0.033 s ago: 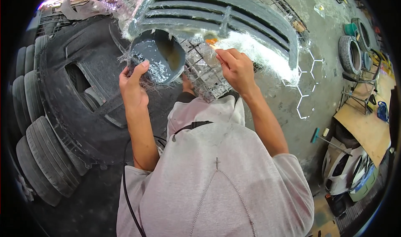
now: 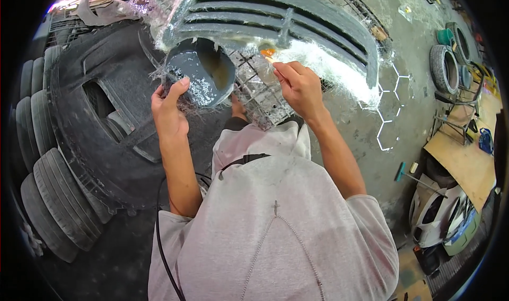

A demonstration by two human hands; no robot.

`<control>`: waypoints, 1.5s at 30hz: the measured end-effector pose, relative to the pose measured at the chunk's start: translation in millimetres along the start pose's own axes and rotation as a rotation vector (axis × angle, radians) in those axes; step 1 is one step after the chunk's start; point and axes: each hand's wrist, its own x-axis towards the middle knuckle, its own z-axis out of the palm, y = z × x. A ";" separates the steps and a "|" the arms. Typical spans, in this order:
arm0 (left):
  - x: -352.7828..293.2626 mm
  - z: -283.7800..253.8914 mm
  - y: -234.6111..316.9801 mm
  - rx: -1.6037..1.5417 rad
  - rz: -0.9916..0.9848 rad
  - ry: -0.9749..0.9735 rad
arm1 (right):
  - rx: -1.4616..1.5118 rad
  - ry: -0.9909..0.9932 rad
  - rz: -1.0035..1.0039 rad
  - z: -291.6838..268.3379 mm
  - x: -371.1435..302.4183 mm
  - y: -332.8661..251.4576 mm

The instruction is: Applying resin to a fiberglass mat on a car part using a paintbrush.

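Observation:
My left hand is closed on the near left rim of a dark grey tub, thumb on top. The tub is tilted; some murky liquid shows inside, and its wall is streaked with white strands. My right hand pinches the light handle of a small brush with an orange part near its tip. The brush end is at the lower edge of a grey slatted panel, close to white fibre matting spread along its right side. The bristles cannot be made out.
A wire rack stands below the panel, between my hands. At left lie a big black moulded part and several stacked tyres. To the right are more tyres, a teal-headed squeegee and a wooden board.

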 end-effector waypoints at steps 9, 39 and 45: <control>2.7 4.1 -6.5 0.013 0.069 -0.038 | 0.390 0.181 0.091 -55.8 33.7 -55.5; 239.0 -21.5 91.8 -0.040 -0.194 -0.472 | -0.404 0.253 0.349 111.2 52.3 -89.9; 257.9 -24.4 106.1 -0.040 -0.247 -0.557 | -0.059 0.412 0.525 123.3 79.0 -118.8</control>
